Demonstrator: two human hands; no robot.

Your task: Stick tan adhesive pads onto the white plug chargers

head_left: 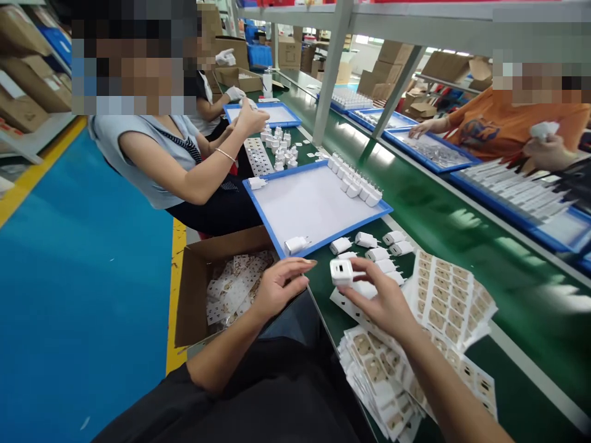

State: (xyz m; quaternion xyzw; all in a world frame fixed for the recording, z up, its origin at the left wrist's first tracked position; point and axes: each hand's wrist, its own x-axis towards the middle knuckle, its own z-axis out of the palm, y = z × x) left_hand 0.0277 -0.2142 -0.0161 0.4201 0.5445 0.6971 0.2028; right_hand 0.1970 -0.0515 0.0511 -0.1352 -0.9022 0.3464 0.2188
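My right hand [383,298] grips a white USB charger [340,272] between thumb and fingers, its port end turned toward me. To the left, my left hand [282,288] has its fingers stretched out and the thumb apart; nothing shows in it. Past my hands lies a blue-rimmed tray [305,191] with a white bottom. One charger [296,245] lies at its near corner, and a row of chargers [353,178] lines its right side. Several loose chargers [377,253] lie on the green table just beyond my right hand. Sticker sheets [443,295] are fanned out around my right forearm.
An open cardboard box [198,295] with used-looking sheets stands left of the table. A co-worker [184,160] sits at the far left, hands raised over another tray [277,114]. Across the table, a person in orange [517,123] works beside more trays. A shelf post [332,74] rises mid-table.
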